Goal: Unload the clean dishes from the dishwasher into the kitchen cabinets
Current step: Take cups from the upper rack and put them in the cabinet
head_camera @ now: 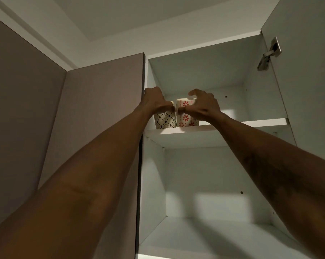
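Head view looks up into an open white wall cabinet (260, 81), with both my bare forearms stretched up toward its upper shelf (232, 124). My left hand (155, 101) is curled over the top of a pale cup with a black diamond-and-dot pattern (165, 121), gripping it from above so that its rim is hidden under my palm. My right hand (202, 107) wraps around a white cup with red flowers (186, 120), thumb on the near side and fingers bent round the far side, one finger arched above the rim.

Both cups stand on the upper shelf at its left end, close to the front edge. They sit side by side, the black-patterned one on the left, and their sides touch or nearly touch; my thumbs meet just above that seam.

To the right the cabinet door (307, 71) is swung open, its metal hinge (269, 55) showing near the top. Below the cups lies the lower compartment (195, 238), lit by a pale patch on the back wall. Left of the opening is a closed taupe cabinet front (101, 109).
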Action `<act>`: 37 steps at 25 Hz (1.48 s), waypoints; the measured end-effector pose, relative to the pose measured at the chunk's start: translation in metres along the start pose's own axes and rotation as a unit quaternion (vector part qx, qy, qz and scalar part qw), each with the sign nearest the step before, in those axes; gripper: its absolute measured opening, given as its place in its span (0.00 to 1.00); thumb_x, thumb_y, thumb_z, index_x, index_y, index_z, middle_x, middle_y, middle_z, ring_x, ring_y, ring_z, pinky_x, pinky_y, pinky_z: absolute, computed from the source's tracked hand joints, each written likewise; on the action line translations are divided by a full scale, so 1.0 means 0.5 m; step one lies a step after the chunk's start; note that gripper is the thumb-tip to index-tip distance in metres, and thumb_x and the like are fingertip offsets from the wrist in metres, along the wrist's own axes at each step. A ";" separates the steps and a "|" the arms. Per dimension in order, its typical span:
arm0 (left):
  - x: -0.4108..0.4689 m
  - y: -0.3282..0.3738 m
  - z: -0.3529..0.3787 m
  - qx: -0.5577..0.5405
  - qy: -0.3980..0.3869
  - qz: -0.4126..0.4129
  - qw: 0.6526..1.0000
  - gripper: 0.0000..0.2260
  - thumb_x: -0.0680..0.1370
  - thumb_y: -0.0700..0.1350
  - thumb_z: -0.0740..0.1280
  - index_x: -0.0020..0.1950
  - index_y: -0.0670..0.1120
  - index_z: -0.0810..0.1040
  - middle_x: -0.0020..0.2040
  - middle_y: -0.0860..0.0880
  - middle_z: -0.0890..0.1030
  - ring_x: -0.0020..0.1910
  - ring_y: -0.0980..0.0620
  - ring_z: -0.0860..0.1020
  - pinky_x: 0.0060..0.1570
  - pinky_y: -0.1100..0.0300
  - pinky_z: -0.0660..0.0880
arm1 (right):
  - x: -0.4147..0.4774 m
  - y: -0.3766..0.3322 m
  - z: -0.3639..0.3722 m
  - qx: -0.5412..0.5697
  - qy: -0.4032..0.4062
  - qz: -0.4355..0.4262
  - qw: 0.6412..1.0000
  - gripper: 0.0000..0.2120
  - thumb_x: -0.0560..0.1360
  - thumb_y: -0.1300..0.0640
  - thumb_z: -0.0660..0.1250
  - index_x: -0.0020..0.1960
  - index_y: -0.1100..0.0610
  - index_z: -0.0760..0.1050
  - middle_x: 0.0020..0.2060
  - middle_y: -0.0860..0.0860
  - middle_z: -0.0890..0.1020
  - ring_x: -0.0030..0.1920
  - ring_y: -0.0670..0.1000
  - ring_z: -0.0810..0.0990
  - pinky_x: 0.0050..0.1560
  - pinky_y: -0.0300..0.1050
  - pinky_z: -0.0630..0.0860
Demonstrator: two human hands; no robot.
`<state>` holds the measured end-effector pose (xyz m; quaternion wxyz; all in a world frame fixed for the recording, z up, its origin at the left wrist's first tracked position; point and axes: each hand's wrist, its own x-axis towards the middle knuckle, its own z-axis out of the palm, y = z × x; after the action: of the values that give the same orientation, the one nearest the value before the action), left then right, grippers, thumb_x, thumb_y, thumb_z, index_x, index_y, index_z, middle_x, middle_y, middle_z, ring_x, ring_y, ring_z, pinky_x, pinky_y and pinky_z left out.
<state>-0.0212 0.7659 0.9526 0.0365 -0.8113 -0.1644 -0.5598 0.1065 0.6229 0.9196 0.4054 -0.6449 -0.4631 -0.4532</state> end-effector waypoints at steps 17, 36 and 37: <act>0.042 0.001 0.056 0.080 -0.079 -0.002 0.994 0.22 0.74 0.57 0.73 0.54 0.41 0.75 0.45 0.43 0.76 0.37 0.49 0.77 0.28 0.62 0.69 | 0.035 0.036 0.066 -0.003 -0.091 0.061 0.994 0.43 0.56 0.25 0.70 0.58 0.56 0.77 0.49 0.51 0.83 0.48 0.54 0.81 0.50 0.51 0.81; -0.072 -0.048 0.108 0.106 -0.001 0.025 0.994 0.30 0.81 0.51 0.66 0.79 0.45 0.59 0.72 0.41 0.70 0.74 0.41 0.63 0.68 0.48 0.65 | -0.022 0.023 0.051 -0.044 -0.070 0.063 0.995 0.46 0.63 0.33 0.77 0.69 0.60 0.67 0.61 0.58 0.76 0.59 0.58 0.77 0.50 0.46 0.71; -0.078 -0.047 0.107 0.102 0.000 0.022 0.995 0.30 0.80 0.50 0.67 0.79 0.45 0.59 0.71 0.41 0.71 0.72 0.41 0.65 0.66 0.49 0.67 | -0.033 0.024 0.047 -0.043 -0.060 0.055 0.996 0.44 0.65 0.34 0.77 0.69 0.60 0.66 0.61 0.59 0.76 0.59 0.59 0.77 0.50 0.47 0.72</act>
<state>0.0071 0.7924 0.8941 0.1314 -0.8065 -0.2030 -0.5395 0.1202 0.6383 0.8964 0.3730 -0.7125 -0.4305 -0.4097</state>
